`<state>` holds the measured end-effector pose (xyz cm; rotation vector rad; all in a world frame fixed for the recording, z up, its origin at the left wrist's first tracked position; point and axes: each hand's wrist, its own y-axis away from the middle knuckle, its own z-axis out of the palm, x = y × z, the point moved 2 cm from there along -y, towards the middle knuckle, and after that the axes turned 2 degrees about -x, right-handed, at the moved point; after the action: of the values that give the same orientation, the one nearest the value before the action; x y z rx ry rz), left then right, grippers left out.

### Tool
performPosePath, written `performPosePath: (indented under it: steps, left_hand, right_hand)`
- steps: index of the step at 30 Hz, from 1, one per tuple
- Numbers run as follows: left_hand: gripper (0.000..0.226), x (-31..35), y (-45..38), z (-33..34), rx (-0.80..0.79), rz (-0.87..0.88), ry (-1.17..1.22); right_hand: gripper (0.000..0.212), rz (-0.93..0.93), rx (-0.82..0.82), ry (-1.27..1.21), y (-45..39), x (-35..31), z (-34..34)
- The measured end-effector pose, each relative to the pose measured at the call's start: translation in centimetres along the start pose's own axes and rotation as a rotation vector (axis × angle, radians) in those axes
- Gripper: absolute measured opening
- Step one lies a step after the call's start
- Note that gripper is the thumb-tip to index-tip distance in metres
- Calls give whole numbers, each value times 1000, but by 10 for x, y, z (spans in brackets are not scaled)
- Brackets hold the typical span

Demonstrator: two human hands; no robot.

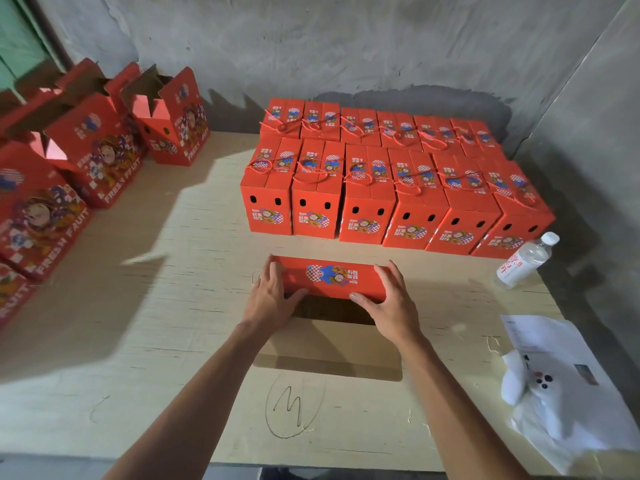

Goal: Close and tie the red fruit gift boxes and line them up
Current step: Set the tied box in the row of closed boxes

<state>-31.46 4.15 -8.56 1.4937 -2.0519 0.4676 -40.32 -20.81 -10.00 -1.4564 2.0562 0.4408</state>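
a red gift box (332, 282) stands on the surface (173, 306) just in front of the two rows of tied boxes (391, 174), its near flap still open. the left hand (272, 299) grips the lid's left end, fingers (273, 271) curled over the top. the right hand (391, 303) grips the right end likewise. open boxes (86, 150) stand far left of the box; a water bottle (526, 259) lies to its right.

Both arms reach forward, left hand (272, 295) and right hand (388, 299) gripping, thumbs inward.
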Motion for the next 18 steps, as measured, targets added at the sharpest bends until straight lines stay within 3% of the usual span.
performPosePath:
  steps: [6,10,13,18]
  left_hand:
    - [98,-1,5,-1,110,-101,-72]
    - [96,-5,3,-6,167,-126,-174]
    - [98,-10,-1,-17,173,-114,-353]
    - [99,-10,-1,-21,166,-97,-416]
  right_hand:
    - [112,149,67,-36,0,-1,0]
    - [112,183,56,120,3,-4,-5]
    - [99,187,38,359,2,-2,-19]
    - [77,150,47,603,-1,-12,-57]
